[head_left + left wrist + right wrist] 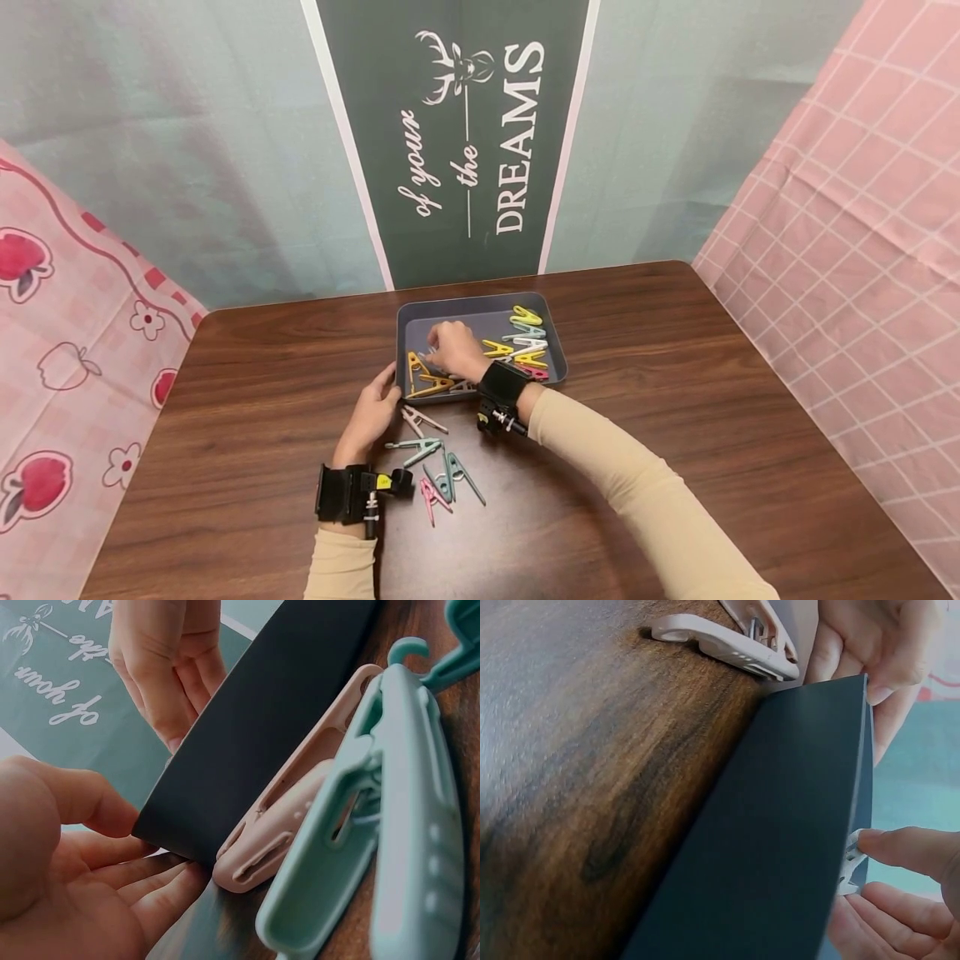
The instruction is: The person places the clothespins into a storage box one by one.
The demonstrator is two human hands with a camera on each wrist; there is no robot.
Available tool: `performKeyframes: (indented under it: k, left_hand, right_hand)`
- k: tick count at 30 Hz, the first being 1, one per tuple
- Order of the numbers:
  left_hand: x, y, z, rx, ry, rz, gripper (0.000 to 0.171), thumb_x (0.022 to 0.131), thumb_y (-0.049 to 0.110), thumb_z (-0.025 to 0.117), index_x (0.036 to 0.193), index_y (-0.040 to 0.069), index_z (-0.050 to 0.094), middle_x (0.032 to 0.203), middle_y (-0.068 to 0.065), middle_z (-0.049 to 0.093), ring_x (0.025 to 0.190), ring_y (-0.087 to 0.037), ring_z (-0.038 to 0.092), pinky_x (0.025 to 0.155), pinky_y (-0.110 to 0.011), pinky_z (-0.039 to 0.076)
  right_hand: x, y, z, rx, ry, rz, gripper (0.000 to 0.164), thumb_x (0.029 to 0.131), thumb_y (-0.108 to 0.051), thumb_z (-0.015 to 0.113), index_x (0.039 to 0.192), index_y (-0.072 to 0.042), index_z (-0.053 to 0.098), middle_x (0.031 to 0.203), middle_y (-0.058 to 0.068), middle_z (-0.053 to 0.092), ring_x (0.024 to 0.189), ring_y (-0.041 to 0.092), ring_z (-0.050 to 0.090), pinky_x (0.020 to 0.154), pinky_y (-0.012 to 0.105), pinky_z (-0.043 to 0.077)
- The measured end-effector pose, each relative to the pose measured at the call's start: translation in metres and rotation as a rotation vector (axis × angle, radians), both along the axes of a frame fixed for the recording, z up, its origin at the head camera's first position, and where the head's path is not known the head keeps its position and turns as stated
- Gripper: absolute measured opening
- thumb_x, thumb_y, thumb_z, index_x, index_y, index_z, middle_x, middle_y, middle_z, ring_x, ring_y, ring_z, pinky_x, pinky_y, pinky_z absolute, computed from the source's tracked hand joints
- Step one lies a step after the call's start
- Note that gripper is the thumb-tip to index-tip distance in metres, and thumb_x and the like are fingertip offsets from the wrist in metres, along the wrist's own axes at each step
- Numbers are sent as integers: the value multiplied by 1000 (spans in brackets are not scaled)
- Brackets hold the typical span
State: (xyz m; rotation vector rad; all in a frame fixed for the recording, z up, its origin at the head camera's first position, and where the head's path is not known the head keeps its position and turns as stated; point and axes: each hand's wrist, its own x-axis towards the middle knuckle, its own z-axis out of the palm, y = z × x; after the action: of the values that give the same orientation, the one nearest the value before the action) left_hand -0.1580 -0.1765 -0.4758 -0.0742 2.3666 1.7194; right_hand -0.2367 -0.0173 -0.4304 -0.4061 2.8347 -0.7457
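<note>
One white clip (849, 864) sits inside the dark tray (468, 307), pinched in the right hand's (457, 348) fingers; visible length roughly along the near rim, pointing end hidden; left hand (374, 411) grips the tray's corner.

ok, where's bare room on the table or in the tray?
Free: table right of the tray and right sleeve; table left of the left hand; tray's far-left floor. Crowded: tray's right side and near-left corner, with clips; table off that corner, with loose clips.
</note>
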Motion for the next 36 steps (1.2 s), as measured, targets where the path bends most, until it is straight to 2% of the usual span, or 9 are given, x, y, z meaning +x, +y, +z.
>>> performKeyframes:
  k: [5,11,15,18,20,27,32,36]
  left_hand:
    - [0,0,1,3,-7,-5,54,100,4,35,152,-1,21,154,-28,32,141,-38,38,116,-47,33]
    - [1,0,2,8,-7,-3,54,100,5,35,152,-1,21,153,-27,33,140,-37,39,115,-46,34]
    - [1,0,2,8,-6,-10,54,101,6,34,153,-1,20,153,-28,33,140,-38,40,114,-46,35]
    - [1,-1,1,2,-5,-9,54,101,6,35,152,-1,21,152,-28,35,138,-38,42,112,-45,37]
    - [1,-1,0,1,-3,-4,54,100,5,35,152,-1,22,152,-28,36,138,-37,43,111,-44,37]
    - [1,0,0,14,-3,-3,54,100,4,35,152,-2,22,153,-28,33,140,-38,39,116,-48,34]
    - [1,0,0,21,-6,-2,54,100,5,35,152,-1,21,155,-27,31,142,-37,37,116,-48,32]
    - [0,0,0,16,-10,4,54,100,5,35,152,-1,22,155,-26,31,142,-37,37,116,-49,33]
  right_hand:
    - [1,-2,-3,25,-21,-8,27,84,-21,74,105,-5,70,104,10,71,94,22,66,82,33,55]
    - [1,-4,-10,43,26,-17,24,84,-23,74,100,-5,71,101,10,73,87,22,67,78,33,55]
    - [-1,-7,-13,48,46,-32,17,84,-23,74,84,-7,69,83,6,69,70,16,60,61,25,46]
    - [-1,-9,-14,65,50,-42,23,85,-22,73,70,-10,60,67,2,55,60,13,49,53,22,33]
    - [-2,-10,-14,74,46,-53,27,85,-21,73,67,-10,56,62,0,48,57,14,47,52,23,32]
    - [-3,-10,-17,85,32,-80,24,84,-22,74,70,-8,62,62,2,53,59,15,53,54,25,37]
    - [-4,-9,-19,78,42,-68,38,84,-24,74,57,-13,50,55,-2,43,53,13,46,51,24,32]
    - [-4,-7,-18,62,48,-61,42,83,-24,74,55,-15,44,52,-3,37,50,13,41,49,23,29]
